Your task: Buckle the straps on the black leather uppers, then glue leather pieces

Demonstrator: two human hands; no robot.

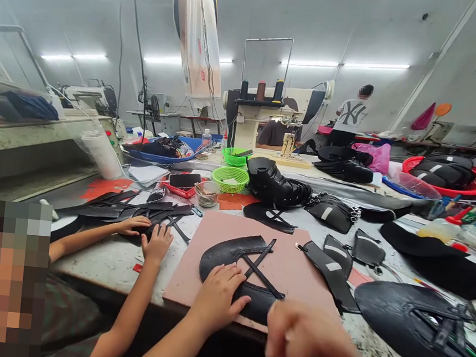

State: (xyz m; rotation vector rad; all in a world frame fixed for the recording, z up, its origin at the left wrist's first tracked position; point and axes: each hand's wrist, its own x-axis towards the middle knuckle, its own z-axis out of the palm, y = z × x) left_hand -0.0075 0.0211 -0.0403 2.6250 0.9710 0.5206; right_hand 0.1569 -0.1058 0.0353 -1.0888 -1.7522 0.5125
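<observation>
My left hand [222, 294] lies flat on a black leather shoe upper [221, 252], its fingers stretched over the curved piece. Two thin straps [261, 266] cross in the upper's opening. The upper rests on a pink board [188, 274] at the table's front edge. My right hand [307, 340] is close to the camera, just in front of the upper's right end. It is blurred, with its fingers curled in; whatever they may hold cannot be made out.
At left, another person's hands [145, 234] rest on black pieces. More black shoe parts [330, 270] lie to the right, beside a large black upper [409, 321]. Behind stand green baskets [230, 179], a red tray [181, 183] and a sewing machine [263, 119]. Another person [352, 116] stands farther back.
</observation>
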